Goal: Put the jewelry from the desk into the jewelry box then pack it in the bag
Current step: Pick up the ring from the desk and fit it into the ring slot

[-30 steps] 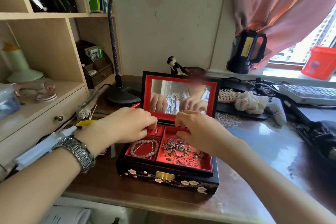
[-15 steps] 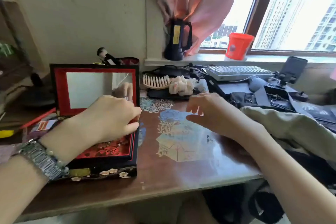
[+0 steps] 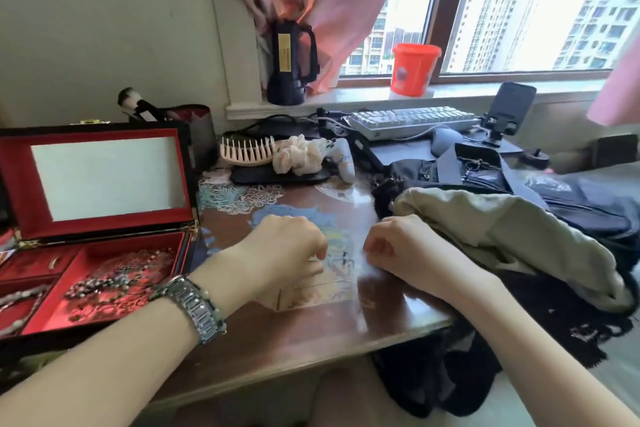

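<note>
The open jewelry box [image 3: 104, 319] stands at the left, black outside with red lining and a mirror in its raised lid. Beaded bracelets [image 3: 114, 279] lie in its compartments. My left hand [image 3: 284, 253], a metal watch on its wrist, hovers over the desk just right of the box with fingers curled down. My right hand [image 3: 398, 246] sits beside it, loosely curled, with nothing visible in it. A tiny dark item [image 3: 344, 256] lies on the desk between the two hands; what it is I cannot tell. The black bag [image 3: 485, 173] lies at the right, partly under a beige cloth [image 3: 502, 229].
A pink comb [image 3: 246, 151], a scrunchie [image 3: 299, 156] and a small tube rest on a black tray behind the hands. A keyboard [image 3: 412, 120], mouse and phone stand are at the back right. A dark flashlight [image 3: 292, 64] and orange tub [image 3: 414, 68] sit on the windowsill.
The view has swung right. My left hand left the jewelry box and moved right over the desk. My right hand drew in beside it, both now curled.
</note>
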The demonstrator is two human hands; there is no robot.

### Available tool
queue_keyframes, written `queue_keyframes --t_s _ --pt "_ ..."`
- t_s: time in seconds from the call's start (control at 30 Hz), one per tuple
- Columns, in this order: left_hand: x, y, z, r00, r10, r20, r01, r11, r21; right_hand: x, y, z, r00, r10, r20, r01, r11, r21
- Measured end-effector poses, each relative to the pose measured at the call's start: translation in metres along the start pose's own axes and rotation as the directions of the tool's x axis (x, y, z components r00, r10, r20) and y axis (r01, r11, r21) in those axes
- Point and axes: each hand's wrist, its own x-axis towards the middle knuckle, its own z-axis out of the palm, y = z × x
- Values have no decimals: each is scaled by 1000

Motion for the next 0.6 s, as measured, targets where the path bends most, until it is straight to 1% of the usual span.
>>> queue_keyframes --t_s 0.2,0.37,0.6 --pt "19 12 15 997 -40 -64 34 995 -89 3 11 9 1000 17 13 -18 999 50" --pt "27 17 22 991 -30 -130 13 991 -130 5 17 12 1000 14 7 -14 997 72" --pt "28 19 24 987 -46 -155 21 987 -161 7 22 13 1000 -7 -12 8 996 84"
